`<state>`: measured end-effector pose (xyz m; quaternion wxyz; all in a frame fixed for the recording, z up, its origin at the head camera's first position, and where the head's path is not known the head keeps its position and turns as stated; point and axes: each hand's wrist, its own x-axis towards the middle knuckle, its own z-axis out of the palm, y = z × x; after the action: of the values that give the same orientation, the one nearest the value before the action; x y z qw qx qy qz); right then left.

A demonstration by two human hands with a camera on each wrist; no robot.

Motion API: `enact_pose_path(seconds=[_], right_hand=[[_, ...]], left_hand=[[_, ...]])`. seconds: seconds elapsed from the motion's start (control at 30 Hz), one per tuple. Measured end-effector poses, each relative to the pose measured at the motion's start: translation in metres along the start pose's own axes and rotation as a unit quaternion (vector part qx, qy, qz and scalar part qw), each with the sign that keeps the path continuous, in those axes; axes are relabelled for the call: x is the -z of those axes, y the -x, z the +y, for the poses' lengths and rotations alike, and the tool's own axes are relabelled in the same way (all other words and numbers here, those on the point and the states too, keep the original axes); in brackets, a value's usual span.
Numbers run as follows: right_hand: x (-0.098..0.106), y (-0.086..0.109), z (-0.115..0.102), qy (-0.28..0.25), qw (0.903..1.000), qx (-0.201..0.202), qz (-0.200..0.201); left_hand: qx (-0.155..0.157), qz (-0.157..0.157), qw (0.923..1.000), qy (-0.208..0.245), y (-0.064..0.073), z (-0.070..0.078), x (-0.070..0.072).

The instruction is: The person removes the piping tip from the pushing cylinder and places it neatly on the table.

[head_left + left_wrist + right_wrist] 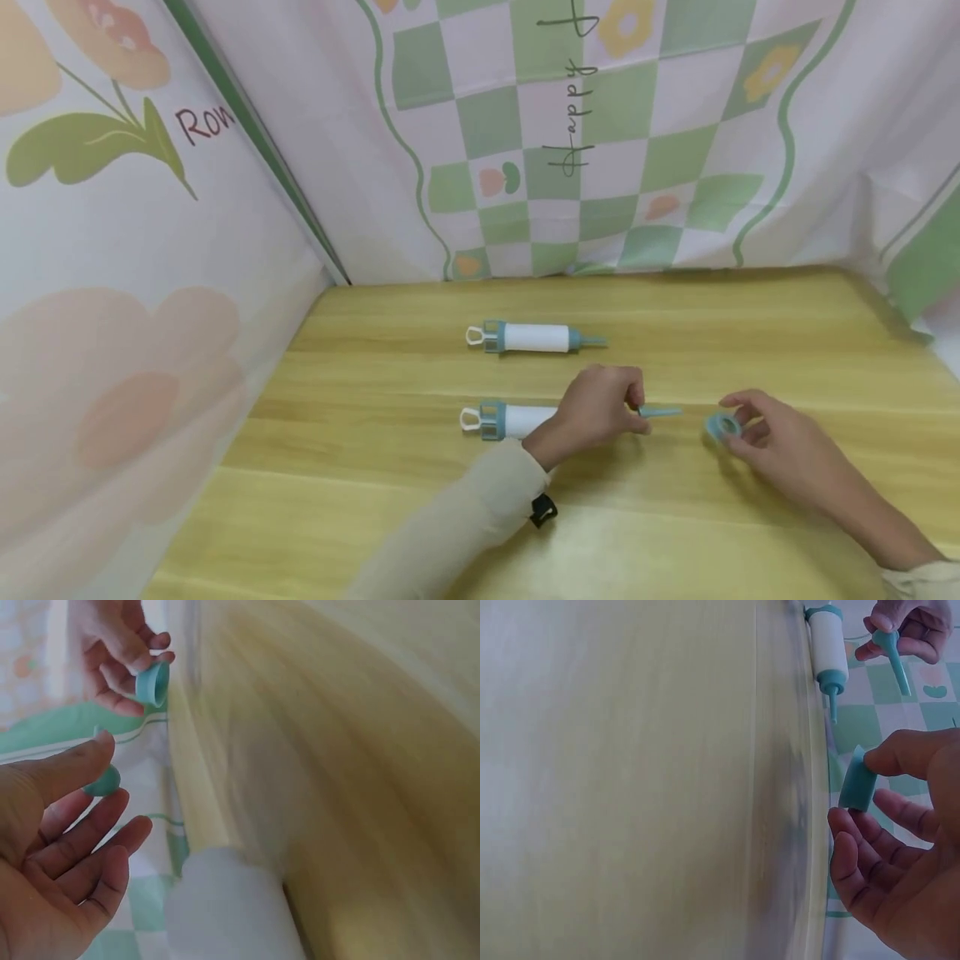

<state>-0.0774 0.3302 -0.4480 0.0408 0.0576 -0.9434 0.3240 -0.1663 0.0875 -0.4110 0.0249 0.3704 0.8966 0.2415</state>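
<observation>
My left hand (596,408) pinches a long, tapering teal nozzle (662,412) between thumb and fingers, its thin tip pointing right. In the right wrist view the nozzle (895,664) shows a wide round base. Between the thumb and fingertips of my right hand (783,446) is a hollow teal ring cap (723,427), a short gap from the nozzle tip. Its open end faces the left wrist camera (154,684). Under my left wrist lies a white syringe barrel (527,421) with a teal collar and white ring handle; its front end is hidden by the hand.
Farther back on the wooden table (375,475) lies a second white syringe (536,337), with a teal nozzle on its front. A checkered cloth (555,200) hangs behind the table's back edge, and a flowered cloth (112,333) hangs at the left.
</observation>
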Motion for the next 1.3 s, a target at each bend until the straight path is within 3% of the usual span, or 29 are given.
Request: enact_pose_path(seconds=[0.33, 0.5, 0.7, 1.3], right_hand=[[0.007, -0.002, 0.007, 0.011, 0.9994, -0.017, -0.027], [0.007, -0.002, 0.010, 0.015, 0.9994, -0.018, -0.025], [0.008, 0.000, 0.014, 0.025, 0.9991, -0.024, -0.026], [0.003, -0.003, 0.010, 0.021, 0.9988, -0.030, -0.032]], left_hand=[[0.050, -0.048, 0.9957, -0.061, -0.017, 0.029, -0.019], [0.068, -0.057, 0.9922, -0.087, -0.019, 0.034, -0.029], [0.067, -0.063, 0.9888, -0.117, -0.023, 0.036, -0.037], [0.079, -0.046, 0.9928, -0.078, -0.026, 0.031, -0.052]])
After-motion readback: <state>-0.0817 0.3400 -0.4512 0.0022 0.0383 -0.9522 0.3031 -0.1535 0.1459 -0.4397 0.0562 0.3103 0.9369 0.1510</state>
